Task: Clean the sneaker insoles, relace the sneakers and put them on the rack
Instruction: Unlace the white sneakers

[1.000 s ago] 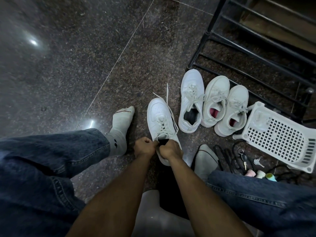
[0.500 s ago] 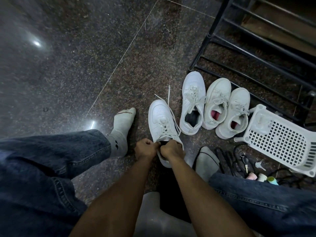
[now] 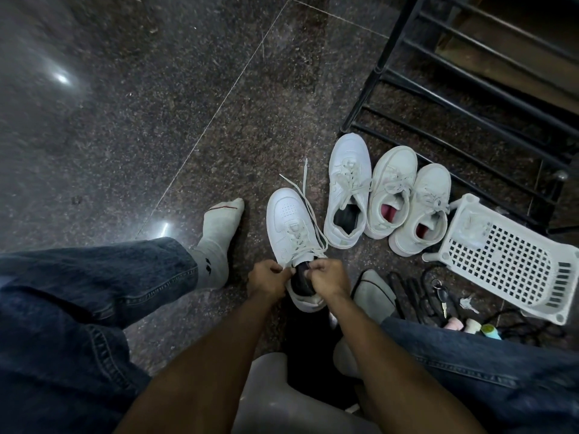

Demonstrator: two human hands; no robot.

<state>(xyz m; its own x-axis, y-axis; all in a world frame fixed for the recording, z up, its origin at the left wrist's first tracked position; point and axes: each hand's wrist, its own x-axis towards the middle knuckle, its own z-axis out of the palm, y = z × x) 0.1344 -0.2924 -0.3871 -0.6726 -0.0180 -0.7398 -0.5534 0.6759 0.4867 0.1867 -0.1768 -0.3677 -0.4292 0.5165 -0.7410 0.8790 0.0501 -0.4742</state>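
A white sneaker (image 3: 289, 220) stands on the floor between my feet, toe pointing away. Its white lace (image 3: 305, 195) runs up through the eyelets, and two loose ends trail past the toe. My left hand (image 3: 266, 278) pinches the lace at the left side of the collar. My right hand (image 3: 326, 277) pinches it at the right side, over the dark insole opening. Three more white sneakers stand to the right: one with a dark insole (image 3: 346, 189), two with pink insoles (image 3: 391, 192) (image 3: 421, 211). The black metal rack (image 3: 470, 89) rises behind them.
A white perforated plastic basket (image 3: 507, 258) lies on its side at the right. Keys (image 3: 441, 296), black cords and small coloured items lie below it. My socked left foot (image 3: 219, 227) rests left of the sneaker. I sit on a pale plastic stool (image 3: 269, 399).
Both hands have stayed at the sneaker's collar and drawn slightly apart. The camera has shifted a little; the shoes have not moved.
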